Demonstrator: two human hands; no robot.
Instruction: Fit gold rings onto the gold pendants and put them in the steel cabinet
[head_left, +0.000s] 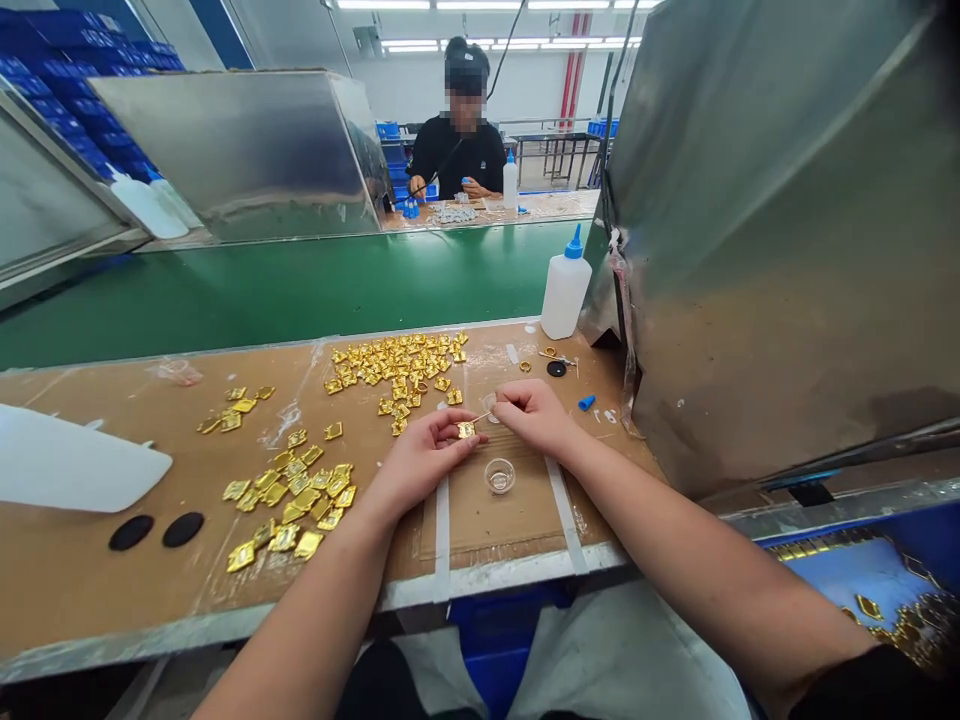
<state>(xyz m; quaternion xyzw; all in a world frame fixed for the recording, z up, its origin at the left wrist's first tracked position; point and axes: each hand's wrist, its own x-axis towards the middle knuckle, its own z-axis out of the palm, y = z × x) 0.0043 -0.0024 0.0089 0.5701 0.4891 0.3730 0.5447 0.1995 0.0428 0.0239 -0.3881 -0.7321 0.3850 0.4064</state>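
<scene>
Between the fingertips of my left hand (427, 455) is a small square gold metal piece (466, 430). My right hand (534, 412) is closed on a thin light stick (482, 416), and its tip meets or nearly meets the gold piece. Just below the hands stands a small clear cup (499, 477) on the cardboard. A second clear cup (491, 403) is partly hidden behind my right hand. Beyond my left hand lies a dense spread of small gold pieces (397, 360). Flatter gold pieces (300, 485) lie in a loose heap left of my left wrist.
A white bottle with a blue tip (566, 290) stands at the back right. Nearby are a blue cap (586, 403) and a black disc (556, 369). Two black discs (183, 529) and a white container (75, 460) lie left. A metal panel (765, 250) bounds the right. A co-worker (461, 145) sits opposite.
</scene>
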